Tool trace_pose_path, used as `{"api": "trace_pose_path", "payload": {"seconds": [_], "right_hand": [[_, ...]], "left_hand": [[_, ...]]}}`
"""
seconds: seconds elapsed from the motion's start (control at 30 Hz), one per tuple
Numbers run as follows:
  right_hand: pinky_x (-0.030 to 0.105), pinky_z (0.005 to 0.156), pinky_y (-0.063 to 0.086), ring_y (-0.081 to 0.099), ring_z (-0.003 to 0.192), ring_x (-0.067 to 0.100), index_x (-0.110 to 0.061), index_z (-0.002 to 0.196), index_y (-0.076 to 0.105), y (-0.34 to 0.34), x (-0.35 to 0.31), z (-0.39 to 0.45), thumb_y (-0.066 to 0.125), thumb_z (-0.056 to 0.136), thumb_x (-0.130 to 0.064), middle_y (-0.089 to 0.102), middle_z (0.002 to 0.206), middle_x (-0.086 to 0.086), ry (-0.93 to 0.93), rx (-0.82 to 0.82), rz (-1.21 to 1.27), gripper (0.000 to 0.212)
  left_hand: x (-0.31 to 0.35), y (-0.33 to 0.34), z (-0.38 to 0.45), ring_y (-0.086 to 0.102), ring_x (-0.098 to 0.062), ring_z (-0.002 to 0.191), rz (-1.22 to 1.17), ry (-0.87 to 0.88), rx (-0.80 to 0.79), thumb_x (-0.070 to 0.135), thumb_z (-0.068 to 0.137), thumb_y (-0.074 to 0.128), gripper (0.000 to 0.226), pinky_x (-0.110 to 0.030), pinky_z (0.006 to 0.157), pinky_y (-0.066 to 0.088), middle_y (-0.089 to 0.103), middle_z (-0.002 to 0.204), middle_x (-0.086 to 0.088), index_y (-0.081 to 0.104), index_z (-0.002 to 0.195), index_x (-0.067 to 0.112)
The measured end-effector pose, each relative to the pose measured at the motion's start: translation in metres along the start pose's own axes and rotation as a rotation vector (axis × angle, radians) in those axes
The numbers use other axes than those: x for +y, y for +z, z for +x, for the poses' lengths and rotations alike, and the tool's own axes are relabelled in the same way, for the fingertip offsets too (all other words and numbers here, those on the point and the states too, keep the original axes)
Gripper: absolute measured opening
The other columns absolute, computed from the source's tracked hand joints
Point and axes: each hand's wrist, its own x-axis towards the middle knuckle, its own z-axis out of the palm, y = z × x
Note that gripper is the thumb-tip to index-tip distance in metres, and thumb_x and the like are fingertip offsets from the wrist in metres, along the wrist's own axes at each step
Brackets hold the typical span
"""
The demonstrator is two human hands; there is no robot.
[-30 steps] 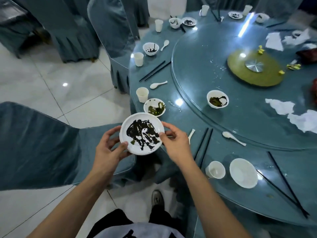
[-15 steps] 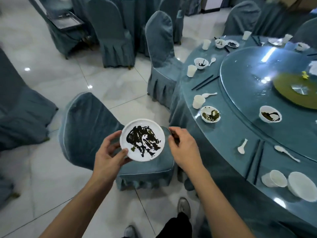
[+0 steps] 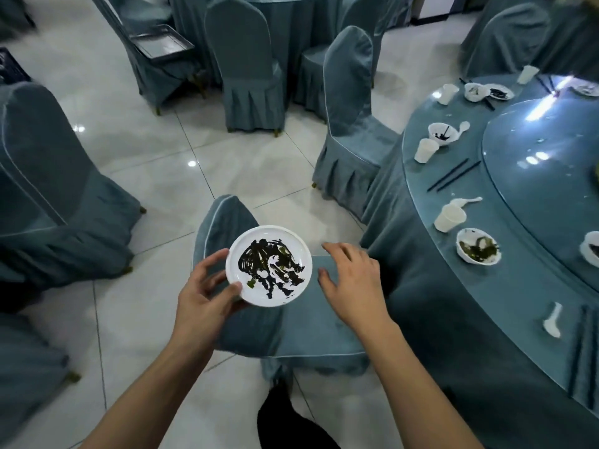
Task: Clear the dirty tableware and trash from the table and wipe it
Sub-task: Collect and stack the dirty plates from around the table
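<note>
Landmark: the table (image 3: pixel 431 196), round, blue cloth, glass top, at the right of view.

Largest first. Table stood right of the person and carried plenty of dirty ware, so by my read the clearing was early on. A chair (image 3: pixel 291 315) sat left of the table, just in front of the person, seat under both hands. A 2nd chair (image 3: pixel 350 124) was tucked at the table's far-left edge. Further left of the table, well apart, a tray (image 3: pixel 163 42) lay on another chair.

The plate (image 3: pixel 269 265), white w/ dark sauce and green scraps, was off the table, left of it, above the chair seat. Left hand (image 3: pixel 207 293) gripped its near-left rim, thumb on top, fingers curled under. Right hand (image 3: pixel 353 280) was empty, fingers loosely spread, just beside the plate, not touching.

Step in hand, as I judged it: carry the plate away to a drop-off spot. To do it well: keep it level so sauce didn't run, firm up the one-hand grip or add the rt hand.

In the way: the chair directly ahead; path needed to go round it.

On the table's near-left edge: a bowl (image 3: pixel 478 249) w/ greens, a cup (image 3: pixel 449 218) beside it, a spoon (image 3: pixel 552 320), chopsticks (image 3: pixel 453 175).
</note>
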Motion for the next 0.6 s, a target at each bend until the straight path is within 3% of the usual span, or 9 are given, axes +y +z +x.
{"api": "trace_pose_path", "payload": {"seconds": [0.27, 0.4, 0.6], "right_hand": [[0.045, 0.099, 0.038, 0.055, 0.114, 0.026, -0.028, 0.136, 0.052, 0.043, -0.044, 0.11, 0.057, 0.095, -0.038, 0.059, 0.128, -0.001, 0.071, -0.038, 0.044, 0.043], [0.045, 0.097, 0.038, 0.056, 0.113, 0.027, -0.027, 0.136, 0.052, 0.055, -0.068, 0.147, 0.056, 0.095, -0.037, 0.058, 0.129, 0.001, 0.115, -0.034, 0.026, 0.043], [0.043, 0.097, 0.036, 0.054, 0.114, 0.027, -0.027, 0.136, 0.053, 0.082, -0.1, 0.196, 0.058, 0.094, -0.036, 0.058, 0.128, 0.001, 0.239, 0.002, -0.019, 0.043]], "left_hand": [[0.059, -0.026, 0.119, 0.073, -0.028, 0.103, 0.031, -0.003, -0.023, -0.013, 0.091, 0.059, 0.056, -0.038, 0.076, 0.062, 0.073, 0.114, -0.011, 0.061, 0.129, 0.027], [0.073, -0.045, 0.166, 0.073, -0.029, 0.103, 0.046, -0.012, -0.042, -0.012, 0.09, 0.06, 0.056, -0.042, 0.079, 0.061, 0.074, 0.113, -0.01, 0.062, 0.128, 0.03], [0.094, -0.061, 0.257, 0.072, -0.031, 0.104, 0.068, -0.052, -0.178, -0.012, 0.09, 0.061, 0.056, -0.043, 0.08, 0.061, 0.073, 0.113, -0.016, 0.062, 0.127, 0.03]]}}
